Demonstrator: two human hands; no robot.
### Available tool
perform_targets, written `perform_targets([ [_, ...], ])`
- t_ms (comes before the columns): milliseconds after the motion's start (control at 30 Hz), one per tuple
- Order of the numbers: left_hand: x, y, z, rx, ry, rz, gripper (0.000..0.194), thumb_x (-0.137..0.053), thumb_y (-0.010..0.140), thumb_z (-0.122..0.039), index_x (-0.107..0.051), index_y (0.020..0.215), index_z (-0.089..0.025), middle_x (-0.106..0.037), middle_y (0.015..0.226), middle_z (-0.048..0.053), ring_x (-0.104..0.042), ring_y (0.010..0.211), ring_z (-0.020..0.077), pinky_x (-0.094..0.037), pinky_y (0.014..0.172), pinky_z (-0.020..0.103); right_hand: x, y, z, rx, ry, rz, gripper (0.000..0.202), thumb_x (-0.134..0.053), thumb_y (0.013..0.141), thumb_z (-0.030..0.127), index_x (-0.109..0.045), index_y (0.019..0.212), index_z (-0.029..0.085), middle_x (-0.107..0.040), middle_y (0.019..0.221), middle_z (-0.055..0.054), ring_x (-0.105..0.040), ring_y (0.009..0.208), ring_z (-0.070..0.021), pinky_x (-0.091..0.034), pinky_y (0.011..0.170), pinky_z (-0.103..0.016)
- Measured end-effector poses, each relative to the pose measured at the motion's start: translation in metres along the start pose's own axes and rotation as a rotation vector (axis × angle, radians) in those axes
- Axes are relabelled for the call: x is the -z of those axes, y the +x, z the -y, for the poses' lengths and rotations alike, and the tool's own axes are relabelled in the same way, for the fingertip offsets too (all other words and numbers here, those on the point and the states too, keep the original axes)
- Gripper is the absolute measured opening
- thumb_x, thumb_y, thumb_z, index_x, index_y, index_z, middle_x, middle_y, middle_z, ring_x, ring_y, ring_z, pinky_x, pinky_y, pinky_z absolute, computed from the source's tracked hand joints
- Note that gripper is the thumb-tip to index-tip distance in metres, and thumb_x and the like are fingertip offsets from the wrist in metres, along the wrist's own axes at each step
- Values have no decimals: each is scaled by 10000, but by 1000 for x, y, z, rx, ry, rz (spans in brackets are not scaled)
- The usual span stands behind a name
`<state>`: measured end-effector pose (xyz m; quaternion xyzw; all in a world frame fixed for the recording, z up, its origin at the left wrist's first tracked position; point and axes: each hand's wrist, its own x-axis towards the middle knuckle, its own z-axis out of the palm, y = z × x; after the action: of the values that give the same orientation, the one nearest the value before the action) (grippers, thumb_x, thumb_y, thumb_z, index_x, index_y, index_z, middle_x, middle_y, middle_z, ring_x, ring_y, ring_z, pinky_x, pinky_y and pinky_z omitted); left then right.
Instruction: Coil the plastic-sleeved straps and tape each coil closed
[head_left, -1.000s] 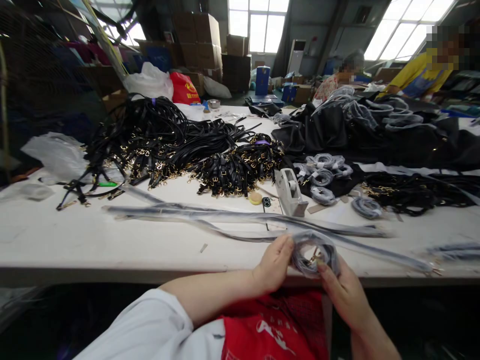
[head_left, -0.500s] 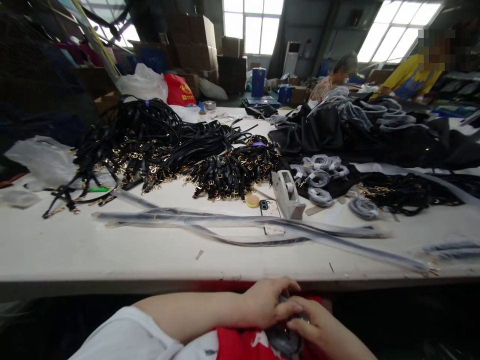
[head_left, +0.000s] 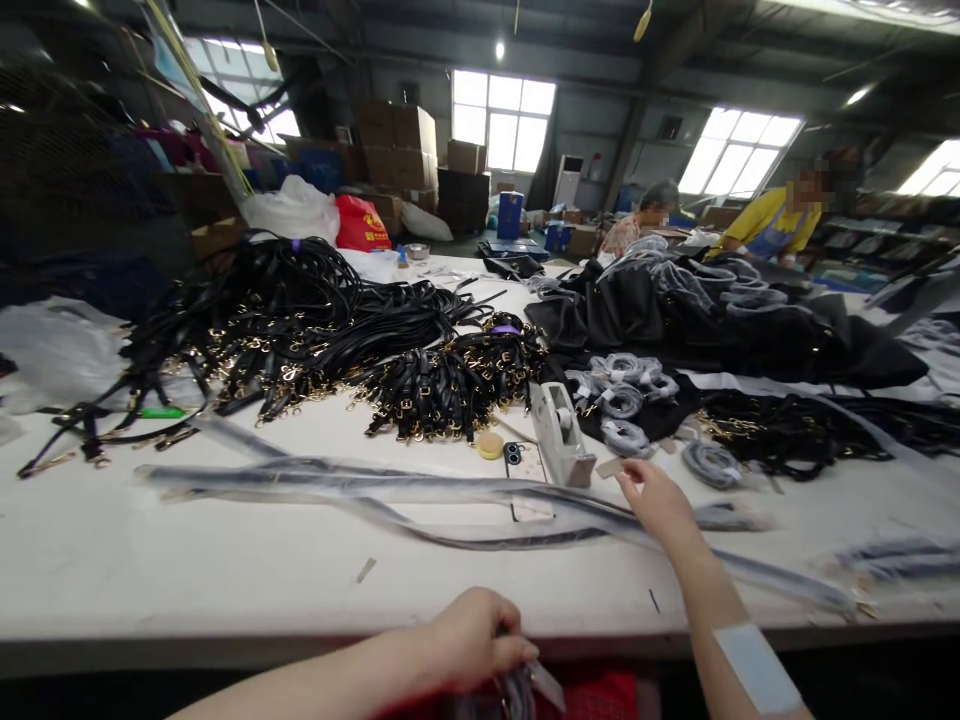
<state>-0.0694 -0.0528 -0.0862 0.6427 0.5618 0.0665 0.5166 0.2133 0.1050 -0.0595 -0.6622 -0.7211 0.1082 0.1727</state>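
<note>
My left hand [head_left: 476,640] is closed around a coiled dark strap in clear plastic [head_left: 517,692], low at the table's front edge. A pale flap sticks out from the coil below the fingers. My right hand [head_left: 654,500] reaches out over the table, thumb and fingertips pinched together. The fingertips are at the edge of a small beige piece [head_left: 610,467], just right of a white tape dispenser [head_left: 559,435]. Whether they grip this piece or a bit of clear tape cannot be made out. Long plastic-sleeved straps [head_left: 315,483] lie across the table, partly under my right wrist.
Black straps with gold buckles [head_left: 427,390] are heaped at left and centre. Plastic-wrapped coils [head_left: 622,400] lie beyond the dispenser, near black bags [head_left: 720,330]. A phone [head_left: 527,465] and a yellow disc [head_left: 490,445] lie mid-table. Two people are across the table at right.
My right hand has left the coil and stretched forward to beside the tape dispenser. The left hand keeps the coil and has shifted a little left. The view has tilted up.
</note>
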Motion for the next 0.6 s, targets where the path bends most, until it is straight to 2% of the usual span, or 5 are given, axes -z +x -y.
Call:
perform_targets([
  [133,4,3,11,11,-50,-13,372,-526,801,-503,-536,650,-164,-439,562,-47,-413,551,105,-286,479,209,-35,39,-11,39,-137,-116,464,-628,828,302,-596,1215,47,-539,1332,-257,-501,1240,-362,-381,1033,-444],
  [200,6,2,13,25,-77,-7,393,-477,820,-524,-472,634,-178,-410,550,-48,-403,532,106,-283,474,214,-50,44,-14,64,-184,-142,378,-661,814,286,-649,1115,58,-553,1309,-262,-559,1163,-352,-434,962,-446],
  [300,12,-3,12,-36,-76,16,381,-440,843,-512,-450,652,-183,-408,571,-46,-391,557,107,-297,501,221,-59,46,-19,106,-221,-184,152,-636,848,254,-678,891,115,-679,1071,-147,-648,923,-245,-489,814,-384],
  [400,19,-8,9,-120,-75,86,368,-429,860,-501,-484,693,-178,-410,620,-44,-386,608,108,-318,540,217,-49,41,-22,132,-221,-291,188,-546,902,224,-660,771,152,-691,815,-77,-634,766,-199,-470,728,-324],
  [600,21,-8,8,-46,-184,160,483,-481,789,-663,-490,715,-186,-449,630,-36,-439,587,112,-355,536,221,10,-15,-15,-35,-100,-783,409,-333,992,311,-674,980,85,-694,858,-191,-636,848,-308,-455,741,-409],
])
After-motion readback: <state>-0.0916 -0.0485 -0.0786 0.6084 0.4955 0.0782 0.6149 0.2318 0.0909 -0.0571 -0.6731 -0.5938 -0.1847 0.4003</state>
